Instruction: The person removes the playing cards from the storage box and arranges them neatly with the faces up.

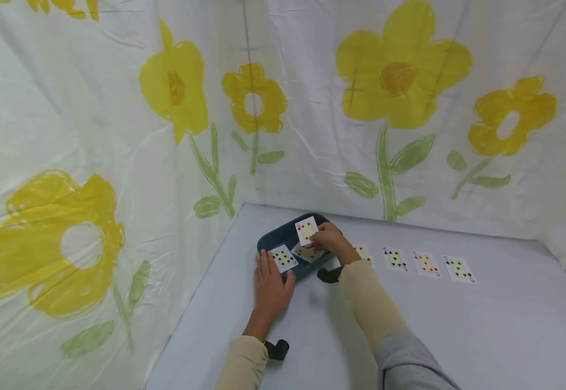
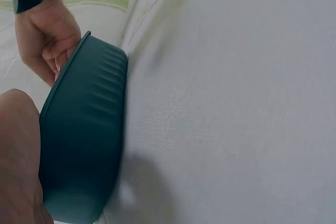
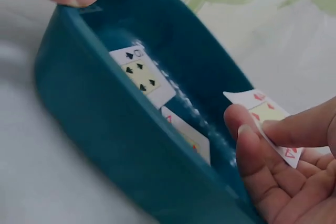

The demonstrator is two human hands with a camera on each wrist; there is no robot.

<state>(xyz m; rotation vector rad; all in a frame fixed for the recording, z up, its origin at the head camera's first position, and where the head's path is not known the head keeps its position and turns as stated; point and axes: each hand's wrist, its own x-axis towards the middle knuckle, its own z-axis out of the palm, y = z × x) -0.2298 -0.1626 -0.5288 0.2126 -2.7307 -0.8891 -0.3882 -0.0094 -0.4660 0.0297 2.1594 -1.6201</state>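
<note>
In the head view, a dark teal oblong tub [image 1: 261, 242] stands on the table with playing cards inside. My left hand [image 1: 271, 287] rests at its near left end, fingers straight along the rim, thumb spread apart. My right hand [image 1: 329, 238] pinches a red-suit playing card [image 1: 305, 228] between thumb and fingers over the tub's right part. The right wrist view shows this card [image 3: 269, 112] slightly bent, near the far rim. Inside lie a black spade card [image 3: 140, 74] and a red-suit card [image 3: 190, 135], partly hidden by the near wall.
A row of several face-up cards lies right of the tub, among them a black-suit card [image 1: 395, 259] and a red-suit card [image 1: 426, 264]. The right forearm partly covers the nearest one. A white curtain with yellow flowers [image 1: 402, 76] hangs behind the table [image 1: 458, 336].
</note>
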